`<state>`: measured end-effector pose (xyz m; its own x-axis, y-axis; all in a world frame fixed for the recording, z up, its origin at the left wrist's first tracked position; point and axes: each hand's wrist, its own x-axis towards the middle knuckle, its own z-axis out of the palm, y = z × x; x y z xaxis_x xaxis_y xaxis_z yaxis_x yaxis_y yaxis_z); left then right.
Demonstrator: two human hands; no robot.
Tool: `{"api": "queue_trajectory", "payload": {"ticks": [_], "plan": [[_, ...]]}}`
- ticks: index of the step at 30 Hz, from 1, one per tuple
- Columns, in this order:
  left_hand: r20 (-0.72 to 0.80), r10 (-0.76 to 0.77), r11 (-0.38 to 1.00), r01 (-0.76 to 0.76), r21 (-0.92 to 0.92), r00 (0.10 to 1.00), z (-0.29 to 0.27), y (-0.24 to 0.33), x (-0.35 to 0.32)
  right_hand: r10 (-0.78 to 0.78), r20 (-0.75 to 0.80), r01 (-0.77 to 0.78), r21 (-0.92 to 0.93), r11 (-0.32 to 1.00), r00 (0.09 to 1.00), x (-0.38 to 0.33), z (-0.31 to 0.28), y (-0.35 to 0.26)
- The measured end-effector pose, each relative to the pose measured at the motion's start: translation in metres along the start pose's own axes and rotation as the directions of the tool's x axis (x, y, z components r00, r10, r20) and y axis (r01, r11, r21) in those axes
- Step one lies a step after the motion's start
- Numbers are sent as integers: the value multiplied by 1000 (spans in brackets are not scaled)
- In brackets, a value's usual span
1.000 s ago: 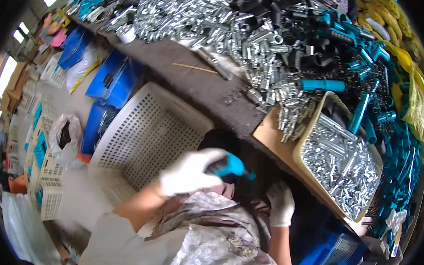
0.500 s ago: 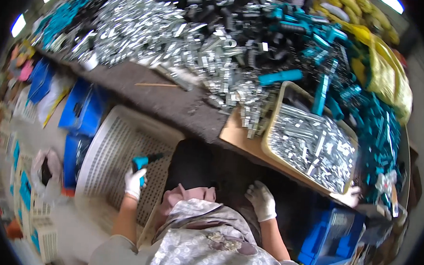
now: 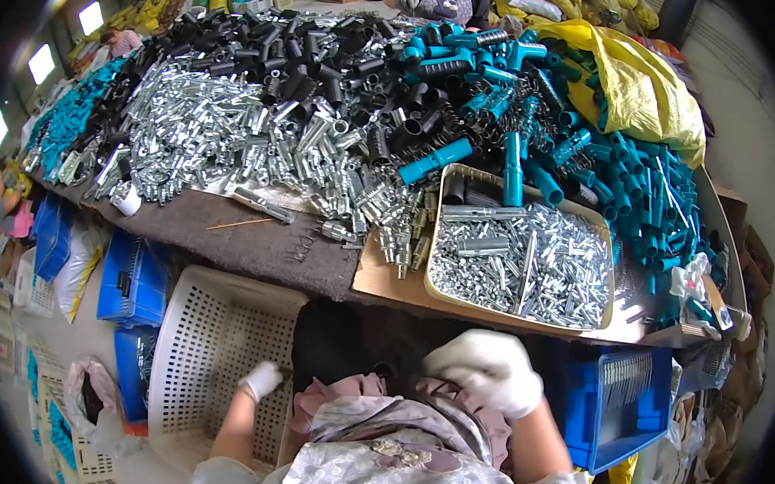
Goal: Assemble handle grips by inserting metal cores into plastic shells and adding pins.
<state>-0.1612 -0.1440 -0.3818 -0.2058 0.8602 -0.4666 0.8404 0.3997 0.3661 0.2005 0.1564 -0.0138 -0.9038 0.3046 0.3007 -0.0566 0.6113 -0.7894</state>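
My left hand [image 3: 263, 381], in a white glove, is low inside the white perforated crate [image 3: 184, 354], near its right wall. Its fingers look curled; a small dark greenish bit shows at their edge, too little to name. My right hand [image 3: 486, 370], also white-gloved, is raised over my lap below the table's front edge. Motion smears its fingers, so whether it grips anything cannot be told. Beyond it, a cream tray [image 3: 611, 291] full of small silvery metal pins stands on cardboard [image 3: 381, 273] at the table edge.
Silvery metal parts [image 3: 191, 115], black sleeves [image 3: 326, 79] and teal tubes [image 3: 640, 182] heap the table. A yellow sack [image 3: 637, 84] lies at the far right. Blue bins [image 3: 128, 284] stand left of the crate, another blue bin [image 3: 626, 403] at my right. Across the table is a co-worker's gloved hand [image 3: 407, 0].
My view has tilted up, showing more of the far table. The teal and black piece in my left hand no longer shows. My right hand has risen and looks larger.
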Motion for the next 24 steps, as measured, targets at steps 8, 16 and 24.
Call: {"api": "queue_trajectory", "payload": {"ticks": [8, 16, 24], "plan": [[-361, 261, 697, -434, -571, 895, -314, 247, -71, -165, -287, -125, -772, 623, 944, 75, -57, 33], [-560, 518, 742, -666, -82, 646, -358, 321, -31, -126, -300, -214, -864, 455, 946, 96, -97, 67], [-541, 627, 651, -758, -31, 561, -320, 336, -25, 12, -94, -92, -925, 368, 996, 107, -114, 70]]}}
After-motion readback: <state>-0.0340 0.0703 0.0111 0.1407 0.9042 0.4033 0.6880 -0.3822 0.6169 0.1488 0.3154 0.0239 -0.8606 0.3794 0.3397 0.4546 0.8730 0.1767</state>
